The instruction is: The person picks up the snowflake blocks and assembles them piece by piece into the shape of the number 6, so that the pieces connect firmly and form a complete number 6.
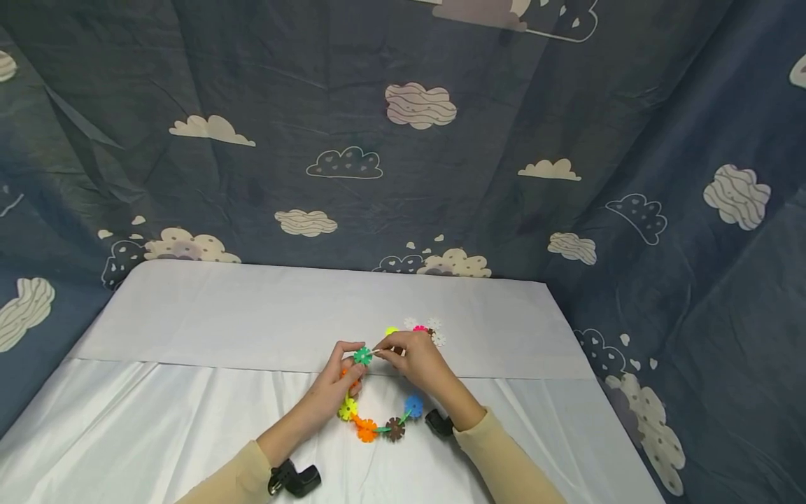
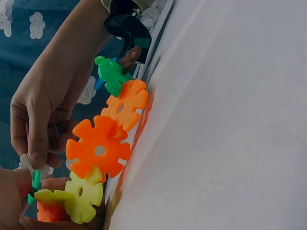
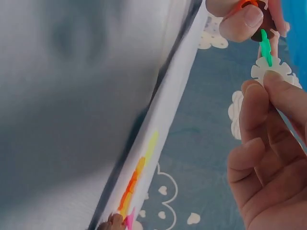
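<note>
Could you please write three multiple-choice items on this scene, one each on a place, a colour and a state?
1. Where do the loose white pieces lie?
A. beyond the right hand
B. by the left elbow
C. on the floor

2. What colour is the piece between both hands?
A. green
B. black
C. purple

3. What is the right hand doing?
A. lying flat
B. pinching a white piece
C. hanging off the table

Answers: 1 A, the head view shows them just past that hand. 2 A, it shows green between the fingertips. 3 B, the right wrist view shows fingers pinching it against the green one held by the left hand.
</note>
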The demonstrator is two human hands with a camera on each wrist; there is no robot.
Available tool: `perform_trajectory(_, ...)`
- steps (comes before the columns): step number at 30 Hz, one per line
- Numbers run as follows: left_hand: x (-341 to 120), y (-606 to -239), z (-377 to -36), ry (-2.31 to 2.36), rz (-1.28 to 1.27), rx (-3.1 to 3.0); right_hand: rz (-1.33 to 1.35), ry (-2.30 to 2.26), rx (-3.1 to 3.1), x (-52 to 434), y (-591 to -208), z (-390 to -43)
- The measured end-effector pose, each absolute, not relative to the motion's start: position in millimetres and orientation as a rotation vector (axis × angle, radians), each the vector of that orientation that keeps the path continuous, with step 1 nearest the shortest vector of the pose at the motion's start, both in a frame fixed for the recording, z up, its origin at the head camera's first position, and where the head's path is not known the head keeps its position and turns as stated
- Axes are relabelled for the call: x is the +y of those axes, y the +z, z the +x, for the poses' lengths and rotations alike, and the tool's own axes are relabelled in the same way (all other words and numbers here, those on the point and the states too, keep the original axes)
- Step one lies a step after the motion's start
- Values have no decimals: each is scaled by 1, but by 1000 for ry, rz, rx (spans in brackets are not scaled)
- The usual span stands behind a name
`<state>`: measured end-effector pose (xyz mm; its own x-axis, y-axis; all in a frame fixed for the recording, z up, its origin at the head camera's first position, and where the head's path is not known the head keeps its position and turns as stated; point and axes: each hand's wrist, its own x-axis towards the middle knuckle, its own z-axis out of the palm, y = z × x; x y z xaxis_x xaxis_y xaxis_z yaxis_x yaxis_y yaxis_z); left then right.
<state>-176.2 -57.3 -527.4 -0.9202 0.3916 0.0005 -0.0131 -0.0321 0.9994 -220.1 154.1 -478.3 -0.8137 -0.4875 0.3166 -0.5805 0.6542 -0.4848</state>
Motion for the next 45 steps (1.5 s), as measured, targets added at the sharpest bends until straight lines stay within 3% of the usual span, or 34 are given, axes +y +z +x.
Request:
perform_trajectory(17, -58, -524, -183, 2421, -13, 1969, 750, 1259, -3137, 202, -468, -243)
perform_trajectory(45, -57, -525, -182, 2327, -85, 1930, 718, 1508, -3093, 206, -472, -250)
